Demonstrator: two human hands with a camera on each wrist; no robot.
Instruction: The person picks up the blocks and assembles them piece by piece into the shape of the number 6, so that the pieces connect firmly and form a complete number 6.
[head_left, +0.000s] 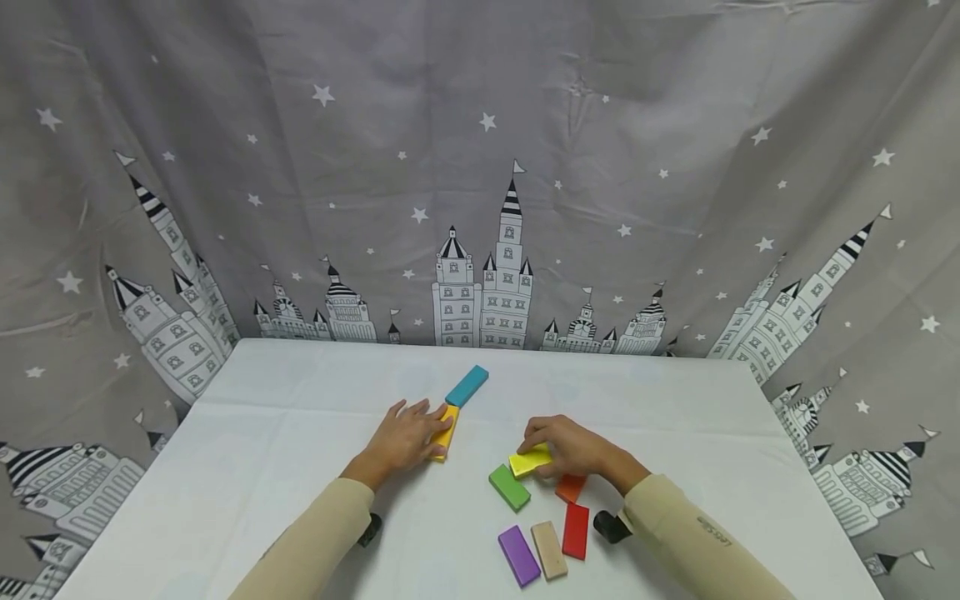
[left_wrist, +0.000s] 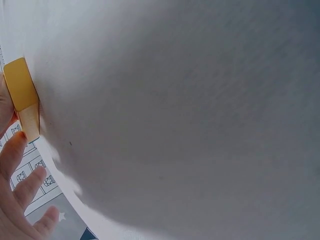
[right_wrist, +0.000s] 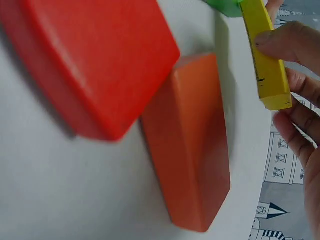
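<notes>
My left hand [head_left: 408, 437] pinches an amber-yellow block [head_left: 447, 430] lying on the white table, thumb and a finger at its sides. The far end of that block meets a blue block [head_left: 467, 386], set at a slight angle to it. In my right hand [head_left: 573, 447] is a bright yellow block [head_left: 529, 460], gripped between thumb and fingers. It appears raised off the table in the right wrist view. A green block [head_left: 510, 487] lies just below and left of it. Partly under the right hand shows an orange block [head_left: 571, 487].
Nearer the front lie a red block [head_left: 576, 531], a tan block [head_left: 549, 551] and a purple block [head_left: 519, 556]. The white tabletop [head_left: 300, 392] ends at a grey curtain [head_left: 480, 83] printed with castles and stars.
</notes>
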